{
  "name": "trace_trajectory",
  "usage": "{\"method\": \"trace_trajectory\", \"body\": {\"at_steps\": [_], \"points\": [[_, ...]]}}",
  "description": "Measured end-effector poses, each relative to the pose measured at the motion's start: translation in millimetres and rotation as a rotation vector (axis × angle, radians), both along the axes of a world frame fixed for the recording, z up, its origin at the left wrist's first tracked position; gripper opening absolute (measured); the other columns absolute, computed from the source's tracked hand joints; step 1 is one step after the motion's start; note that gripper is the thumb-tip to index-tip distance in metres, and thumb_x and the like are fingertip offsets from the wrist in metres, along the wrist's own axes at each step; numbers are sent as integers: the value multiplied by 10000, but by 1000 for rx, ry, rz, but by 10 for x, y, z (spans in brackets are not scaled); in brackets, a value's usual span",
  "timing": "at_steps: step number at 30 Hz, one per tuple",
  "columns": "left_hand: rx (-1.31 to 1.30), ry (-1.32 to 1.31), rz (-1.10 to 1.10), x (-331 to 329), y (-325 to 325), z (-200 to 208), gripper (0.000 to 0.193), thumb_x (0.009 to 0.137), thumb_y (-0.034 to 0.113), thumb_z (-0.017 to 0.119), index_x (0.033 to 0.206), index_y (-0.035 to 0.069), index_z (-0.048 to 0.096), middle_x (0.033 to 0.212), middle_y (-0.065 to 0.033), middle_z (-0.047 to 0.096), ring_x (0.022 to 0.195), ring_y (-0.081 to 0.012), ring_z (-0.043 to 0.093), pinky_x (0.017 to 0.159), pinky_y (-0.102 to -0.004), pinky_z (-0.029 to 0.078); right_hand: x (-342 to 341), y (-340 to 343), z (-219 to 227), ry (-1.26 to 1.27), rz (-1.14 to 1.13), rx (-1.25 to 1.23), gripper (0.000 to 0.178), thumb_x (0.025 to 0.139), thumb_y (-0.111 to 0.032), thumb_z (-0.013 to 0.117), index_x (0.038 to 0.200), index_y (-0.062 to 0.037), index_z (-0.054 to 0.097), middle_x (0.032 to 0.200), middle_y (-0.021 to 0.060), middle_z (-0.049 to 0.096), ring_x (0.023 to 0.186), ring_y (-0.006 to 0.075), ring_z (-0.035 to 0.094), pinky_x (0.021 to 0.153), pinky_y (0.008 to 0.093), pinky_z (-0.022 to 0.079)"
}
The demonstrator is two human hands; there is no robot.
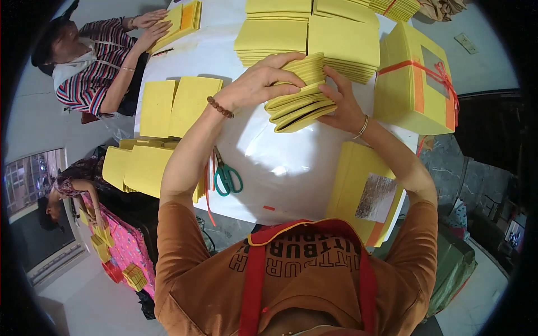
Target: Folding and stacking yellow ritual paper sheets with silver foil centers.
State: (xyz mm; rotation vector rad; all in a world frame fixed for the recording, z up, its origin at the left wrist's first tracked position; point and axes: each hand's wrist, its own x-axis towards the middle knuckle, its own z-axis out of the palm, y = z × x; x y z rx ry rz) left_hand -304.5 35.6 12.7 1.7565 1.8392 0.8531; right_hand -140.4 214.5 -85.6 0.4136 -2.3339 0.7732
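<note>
Over the far middle of the white table (269,157), I hold a bundle of folded yellow paper (297,109) with its layered edges facing me. My left hand (260,83) is closed over its left and upper side, fingers bent onto the layers. My right hand (344,103) grips the right side, thumb and fingers apart around the edge. Just beyond the bundle lie neat yellow paper stacks (343,42). The inner faces of the folds and some of my fingertips are hidden.
Green-handled scissors (227,178) lie near the left front edge, beside red ribbons. Yellow stacks (179,106) stand at left. At right are a ribbon-tied yellow block (406,84) and a yellow packet (358,185). One person (101,67) works far left; another sits at a pink table (120,235).
</note>
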Motion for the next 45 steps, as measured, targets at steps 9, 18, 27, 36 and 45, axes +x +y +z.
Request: {"method": "trace_trajectory", "body": {"at_steps": [9, 18, 27, 36, 45], "points": [[0, -52, 17, -7, 45, -19, 197, 845, 200, 592, 978, 77, 671, 1352, -147, 393, 1226, -288, 392, 1008, -367, 314, 43, 70, 59, -21, -15, 83, 844, 566, -198, 814, 1276, -204, 357, 1390, 146, 262, 1216, 348, 330, 957, 463, 320], [-26, -64, 36, 50, 74, 11, 164, 801, 163, 643, 930, 69, 679, 1324, -159, 426, 1172, -287, 452, 956, -361, 372, 72, 25, 53, -14, -33, 59, 829, 577, -215, 801, 1280, -192, 362, 1389, 151, 267, 1225, 337, 325, 968, 465, 306], [188, 192, 41, 49, 123, -56, 164, 777, 237, 644, 860, 101, 682, 1265, -139, 489, 961, -263, 560, 692, -325, 484, 76, 33, 17, 35, -15, 67, 752, 582, -222, 791, 1212, -179, 384, 1394, 160, 268, 1218, 350, 329, 977, 468, 296], [63, 110, 100, 119, 93, 28, 177, 766, 280, 659, 847, 125, 680, 1253, -149, 497, 841, -257, 589, 716, -334, 470, 80, -4, 68, 80, -28, 97, 683, 606, -234, 773, 1173, -164, 397, 1332, 135, 336, 1208, 332, 351, 975, 474, 298], [147, 74, 22, 77, 76, -32, 180, 781, 285, 655, 846, 118, 675, 1279, -153, 482, 936, -265, 568, 731, -322, 460, 74, -17, 123, 103, -67, 141, 628, 643, -273, 743, 1168, -135, 427, 1235, 92, 420, 1178, 287, 393, 960, 464, 310]]}}
